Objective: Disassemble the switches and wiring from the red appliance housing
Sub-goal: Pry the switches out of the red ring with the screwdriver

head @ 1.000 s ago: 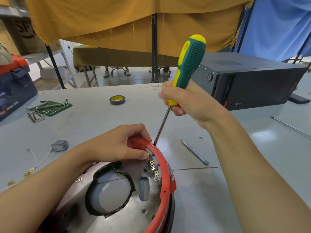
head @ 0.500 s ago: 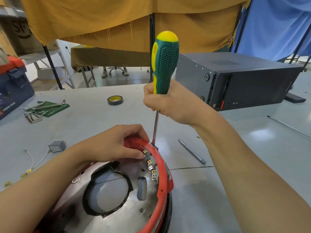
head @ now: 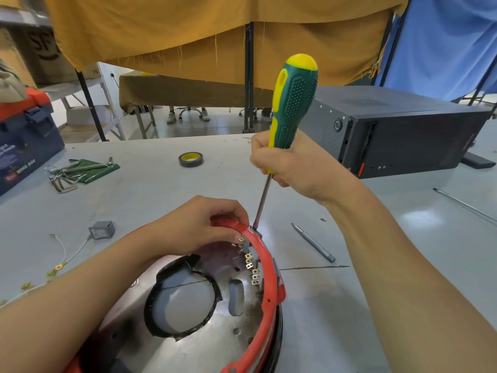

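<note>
A: Quick one. Where was the red housing (head: 265,267)?

B: On the grey table (head: 150,200), near edge, open side up, silver plate inside. Left hand (head: 199,224) gripped the far rim, fingertips curled over it right by the brass switch terminals (head: 251,266).

A: Right hand (head: 293,164)?

B: Fist clamped round the green-yellow screwdriver (head: 291,103), handle up, shaft slanting down. Tip sat at the rim's outer edge, at a grey switch body (head: 255,229), just beside the left fingers. Hands were apart, each on its own thing.

A: Risks?

B: 1: the tip was prying, I judged, and if it slipped off the plastic it could jab the left fingertips, they were that near. 2: too much lever force could crack the red rim or snap the switch clips. 3: the housing rested on a curved side, held by 1 hand only, so a hard push could rock it and throw the tip off.

A: Wiring?

B: Couldn't tell if wires remained on those terminals. 1 loose grey switch (head: 102,230) and a white wire (head: 63,251) already lay on the table to the left.

A: Other clutter?

B: Tape roll (head: 191,159), hex keys (head: 78,170), a spare bit (head: 313,243), black PC case (head: 398,133). None in the way.
</note>
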{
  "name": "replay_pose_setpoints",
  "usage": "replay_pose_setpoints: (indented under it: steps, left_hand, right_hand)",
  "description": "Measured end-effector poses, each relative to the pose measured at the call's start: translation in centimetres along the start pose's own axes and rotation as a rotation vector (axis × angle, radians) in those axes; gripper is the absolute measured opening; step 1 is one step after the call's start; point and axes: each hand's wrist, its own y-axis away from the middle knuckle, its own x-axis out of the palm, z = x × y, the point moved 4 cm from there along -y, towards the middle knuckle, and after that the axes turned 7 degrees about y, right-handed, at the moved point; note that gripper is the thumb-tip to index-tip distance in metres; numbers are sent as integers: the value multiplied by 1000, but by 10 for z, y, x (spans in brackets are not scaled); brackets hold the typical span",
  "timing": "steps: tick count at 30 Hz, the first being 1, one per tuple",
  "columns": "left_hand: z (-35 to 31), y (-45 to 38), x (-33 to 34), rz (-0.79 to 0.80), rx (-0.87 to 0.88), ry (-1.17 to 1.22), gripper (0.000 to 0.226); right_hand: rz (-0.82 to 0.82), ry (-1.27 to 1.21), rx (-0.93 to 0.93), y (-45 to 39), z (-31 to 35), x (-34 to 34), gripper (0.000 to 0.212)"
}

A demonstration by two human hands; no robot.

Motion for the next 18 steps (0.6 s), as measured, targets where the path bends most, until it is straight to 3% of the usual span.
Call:
replay_pose_setpoints:
  steps: [5, 13, 18]
  left_hand:
    - [0, -1, 0, -30, 3, -27, 17]
    - [-1, 0, 3, -4, 58, -123, 13]
    - [-2, 1, 1, 77, 44, -126, 16]
  right_hand:
    - [0, -23, -7, -2, 1, 3, 26]
    - [-14, -69, 18, -2, -4, 0, 33]
    - [-2, -75, 12, 0, -5, 0, 28]
